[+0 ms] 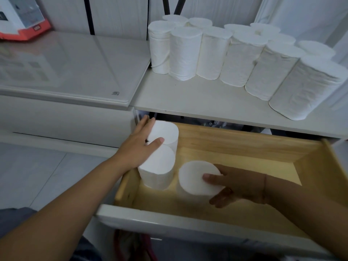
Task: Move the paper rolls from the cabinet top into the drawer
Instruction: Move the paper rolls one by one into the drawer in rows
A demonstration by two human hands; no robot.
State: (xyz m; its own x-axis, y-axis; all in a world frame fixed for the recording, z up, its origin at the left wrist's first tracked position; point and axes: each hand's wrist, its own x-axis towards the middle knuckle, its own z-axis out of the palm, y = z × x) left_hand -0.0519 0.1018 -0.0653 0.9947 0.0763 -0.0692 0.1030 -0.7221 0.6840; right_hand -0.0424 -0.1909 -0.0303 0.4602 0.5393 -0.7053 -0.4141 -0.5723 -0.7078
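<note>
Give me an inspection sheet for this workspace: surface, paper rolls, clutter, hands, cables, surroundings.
Surface: cabinet top, white, above the open drawer.
Job's things: rolls on top, upright, over ten; three more stand upright in the drawer.
Clutter: orange-and-white box on the neighbouring glass-topped unit.
Grippers: left hand open, rests on the two left rolls; right hand grips the third roll.
Cables: red cords or straps hang under the drawer front.
Surroundings: white wall panels, pale tiled floor.

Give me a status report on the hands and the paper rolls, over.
Left hand flat against rear roll, fingers straight. Right hand grips third roll inside drawer. Many rolls left on cabinet top. Nothing blocking.
</note>
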